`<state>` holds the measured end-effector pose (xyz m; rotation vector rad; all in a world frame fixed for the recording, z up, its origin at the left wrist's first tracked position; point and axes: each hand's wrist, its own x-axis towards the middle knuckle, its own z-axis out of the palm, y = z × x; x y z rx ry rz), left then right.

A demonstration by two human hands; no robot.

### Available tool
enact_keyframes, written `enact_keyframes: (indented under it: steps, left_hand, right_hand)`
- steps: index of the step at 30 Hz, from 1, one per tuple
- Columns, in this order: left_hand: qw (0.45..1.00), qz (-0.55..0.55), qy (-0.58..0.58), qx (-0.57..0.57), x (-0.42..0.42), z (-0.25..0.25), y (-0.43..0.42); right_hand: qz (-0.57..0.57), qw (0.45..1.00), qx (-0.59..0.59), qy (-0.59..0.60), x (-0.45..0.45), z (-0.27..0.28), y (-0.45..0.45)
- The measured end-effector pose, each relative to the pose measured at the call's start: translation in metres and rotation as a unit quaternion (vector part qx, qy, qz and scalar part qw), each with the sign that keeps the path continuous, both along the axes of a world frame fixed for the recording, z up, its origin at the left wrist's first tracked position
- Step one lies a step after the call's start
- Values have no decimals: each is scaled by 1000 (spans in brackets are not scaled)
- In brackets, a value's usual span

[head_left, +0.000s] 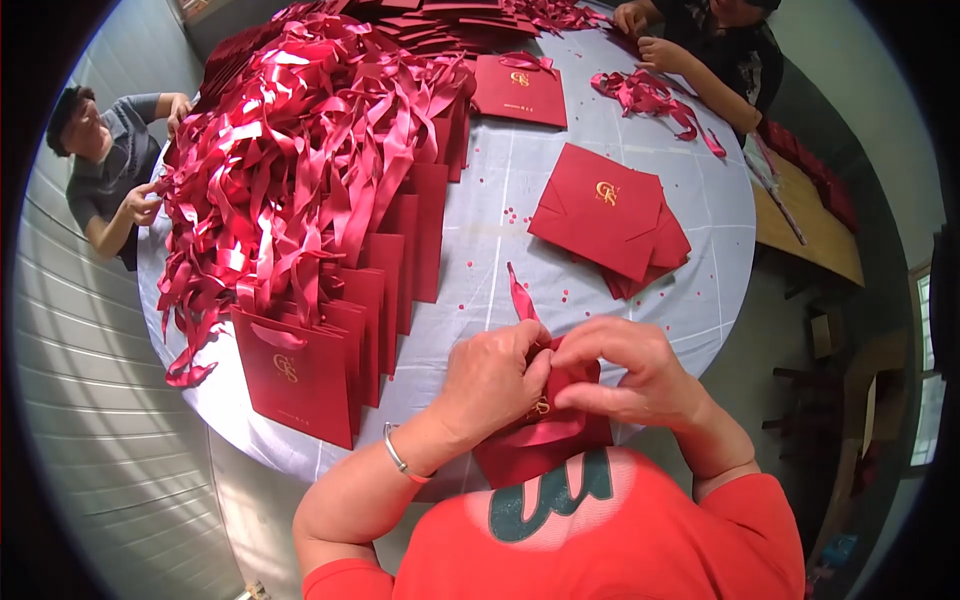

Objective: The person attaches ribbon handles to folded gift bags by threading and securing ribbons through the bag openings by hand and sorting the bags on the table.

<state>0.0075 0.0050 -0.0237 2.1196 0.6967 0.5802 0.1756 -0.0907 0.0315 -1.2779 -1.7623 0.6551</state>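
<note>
A red paper bag (pixel 550 452) with gold lettering lies at the table's near edge, against my body, under both hands. My left hand (pixel 495 375) is closed at the bag's top edge, pinching a red ribbon (pixel 521 298) whose loose end sticks up beyond the fingers. Close on its right, my right hand (pixel 630 370) is curled with thumb and forefinger apart, its fingertips near the left hand's; whether they touch ribbon is hidden. A ribbon loop hangs across the bag's front. Farther back sits a stack of flat red bags (pixel 600 210).
Upright red bags (pixel 295 375) with a large heap of ribbons (pixel 280 150) fill the left side. Another bag (pixel 520 92) and loose ribbons (pixel 650 95) lie farther back. One person (pixel 110 150) is at left, another (pixel 720 60) at back right. Small red dots are scattered about.
</note>
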Motion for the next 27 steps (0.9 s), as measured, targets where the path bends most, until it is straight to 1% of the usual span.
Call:
enact_keyframes:
  steps: [2, 4, 6, 7, 8, 10, 11, 13, 14, 16, 17, 18, 19, 20, 21, 23, 25, 26, 27]
  left_hand:
    - [1000, -9, -5, -25, 0, -1, 4]
    - [998, -19, -21, -55, -3, 3, 9]
    - [993, -19, -33, -115, -6, 6, 14]
    - [994, -29, -23, -105, -7, 7, 18]
    - [994, -29, -21, -106, -8, 9, 20]
    - [995, -51, 25, -85, -11, 12, 24]
    - [995, -49, 27, -87, -12, 14, 26]
    - [993, -83, 42, -78, -17, 17, 31]
    - [993, -77, 44, -80, -21, 20, 34]
    - [986, -134, 77, -69, -28, 29, 43]
    - [980, -151, 115, -67, -31, 31, 48]
    - [980, -145, 114, -69, -35, 30, 51]
    - [979, -162, 110, -52, -40, 30, 55]
    - [978, -179, 105, -35, -42, 29, 57]
    - [972, -177, 150, -39, -42, 39, 59]
    - [971, -172, 160, -32, -45, 37, 62]
    - [971, -164, 171, -26, -47, 31, 64]
    - [972, -181, 149, -36, -47, 26, 66]
    - [971, -199, 126, -44, -45, 25, 67]
  right_hand:
    - [24, 999, 31, -38, -1, 1, -9]
    - [81, 989, 50, -112, -2, 4, -15]
    - [129, 976, 52, -167, -9, 2, -16]
    - [128, 977, 50, -164, -14, -5, -17]
    - [134, 970, 57, -193, -19, -14, -18]
    - [153, 953, 76, -251, -21, -30, -18]
    - [156, 953, 75, -249, -20, -30, -17]
    - [190, 940, 54, -277, -17, -30, -14]
    - [195, 940, 55, -274, -18, -32, -14]
    - [176, 957, 34, -230, -19, -36, -15]
    - [181, 956, 34, -229, -19, -37, -15]
    - [171, 965, 16, -200, -20, -38, -14]
    - [161, 972, -1, -170, -21, -38, -14]
    - [167, 971, -1, -170, -21, -38, -13]
    - [153, 975, -5, -160, -22, -37, -12]
    - [147, 978, -9, -150, -21, -38, -11]
    - [119, 989, -32, -76, -19, -40, -8]
    - [107, 992, -52, -44, -18, -37, -5]
    - [65, 988, -137, 9, -17, -28, -5]
